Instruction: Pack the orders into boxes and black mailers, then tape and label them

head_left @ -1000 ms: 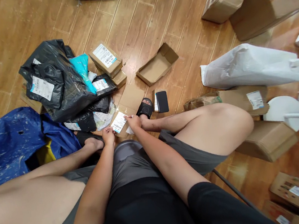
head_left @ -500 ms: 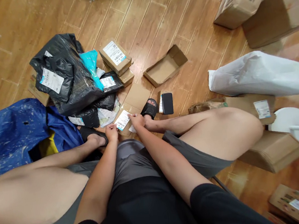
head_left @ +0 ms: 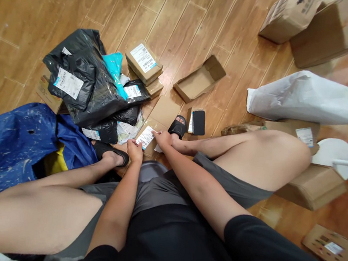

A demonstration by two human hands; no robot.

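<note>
Between my two hands is a white shipping label (head_left: 145, 137) with printed barcode lines and a blue strip. My left hand (head_left: 135, 150) pinches its left edge, fingers closed. At the upper right corner, the fingers of my right hand (head_left: 163, 139) are closed on the label too. Beneath it lies brown cardboard (head_left: 165, 109), taped and partly covered by the label and hands; whether the label touches it I cannot tell. Beside my right foot is a black phone (head_left: 199, 122), leaning on a small stack with white paper.
Black plastic parcels (head_left: 92, 81) are heaped ahead on the left, next to a blue tarp-like bag (head_left: 11, 146). Small labelled cartons (head_left: 144, 63) and an open cardboard tray (head_left: 199, 79) lie beyond my hands. A white wrapped package (head_left: 303, 97) and larger cartons (head_left: 292, 10) stand right.
The view has shifted slightly, so the floor items sit a little further right and mostly lower. Both hands stay on the label, with only small finger movement.
</note>
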